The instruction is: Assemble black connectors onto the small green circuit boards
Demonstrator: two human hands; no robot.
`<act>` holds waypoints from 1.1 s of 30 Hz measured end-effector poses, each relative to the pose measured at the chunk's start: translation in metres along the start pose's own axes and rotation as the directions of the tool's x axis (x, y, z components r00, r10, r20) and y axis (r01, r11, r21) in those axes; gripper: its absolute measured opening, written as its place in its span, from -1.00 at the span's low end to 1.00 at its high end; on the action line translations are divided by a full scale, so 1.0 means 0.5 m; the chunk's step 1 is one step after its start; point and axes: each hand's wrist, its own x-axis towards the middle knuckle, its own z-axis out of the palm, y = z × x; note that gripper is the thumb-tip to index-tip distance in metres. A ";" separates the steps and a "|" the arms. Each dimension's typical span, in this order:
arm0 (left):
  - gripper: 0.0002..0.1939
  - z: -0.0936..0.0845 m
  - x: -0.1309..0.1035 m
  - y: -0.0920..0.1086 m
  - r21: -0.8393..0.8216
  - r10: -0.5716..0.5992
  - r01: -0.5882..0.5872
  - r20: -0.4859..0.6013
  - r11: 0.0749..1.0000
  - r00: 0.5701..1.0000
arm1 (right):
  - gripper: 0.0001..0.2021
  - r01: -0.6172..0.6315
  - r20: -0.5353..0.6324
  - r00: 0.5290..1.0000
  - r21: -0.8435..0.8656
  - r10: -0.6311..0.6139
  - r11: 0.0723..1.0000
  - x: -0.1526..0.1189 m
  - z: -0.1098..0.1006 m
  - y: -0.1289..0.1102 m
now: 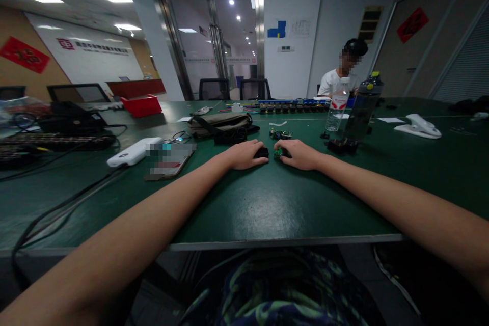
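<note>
The person's left hand (246, 155) pinches a small black rectangular block (262, 153) between thumb and fingers, low over the dark green desk (263, 209). The right hand (301, 155) curls its thumb and fingers around a small green circuit board (277, 153), a narrow gap from the block. More green circuit pieces (280, 134) lie just beyond the right hand. The step looks like close two-handed handling; moving the board seems to call for a light grip at its edges.
</note>
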 end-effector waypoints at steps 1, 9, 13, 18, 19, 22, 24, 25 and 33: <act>-0.46 0.001 0.001 -0.001 -0.002 0.000 0.000 0.002 1.000 1.000 | -0.74 0.007 0.000 1.000 0.005 -0.007 1.000 0.000 -0.001 0.000; -0.51 0.004 0.002 -0.004 -0.016 0.008 -0.008 -0.008 1.000 1.000 | -0.90 0.049 0.004 0.999 0.050 -0.049 0.998 0.001 -0.003 0.001; -0.55 0.002 0.000 -0.002 -0.013 -0.009 0.009 -0.010 1.000 1.000 | -0.92 0.070 -0.009 0.998 0.064 -0.070 0.996 0.002 -0.002 0.003; -0.51 0.001 -0.002 -0.001 -0.015 -0.021 0.021 -0.005 1.000 1.000 | -0.92 0.064 -0.005 0.998 0.064 -0.064 0.996 0.002 -0.004 0.002; -0.50 0.001 -0.002 -0.002 -0.021 -0.019 0.019 -0.008 1.000 1.000 | -0.92 0.059 -0.001 0.998 0.061 -0.059 0.996 0.002 -0.005 0.001; -0.49 0.004 -0.001 -0.005 -0.039 -0.012 0.011 -0.019 0.999 1.000 | -0.92 0.042 0.003 0.999 0.041 -0.042 0.998 0.002 -0.007 -0.002; -0.48 0.005 0.000 -0.006 -0.038 -0.013 0.012 -0.022 0.999 1.000 | -0.92 0.026 -0.001 1.000 0.022 -0.026 0.999 0.002 -0.007 -0.003; -0.48 0.006 0.000 -0.007 -0.033 -0.015 0.014 -0.024 0.999 1.000 | -0.92 0.016 -0.005 1.000 0.013 -0.016 1.000 0.002 -0.007 -0.003; -0.46 -0.002 -0.005 0.000 0.001 -0.044 0.044 0.005 0.999 0.999 | -0.92 -0.042 -0.026 0.999 -0.032 0.041 0.999 0.003 -0.005 -0.001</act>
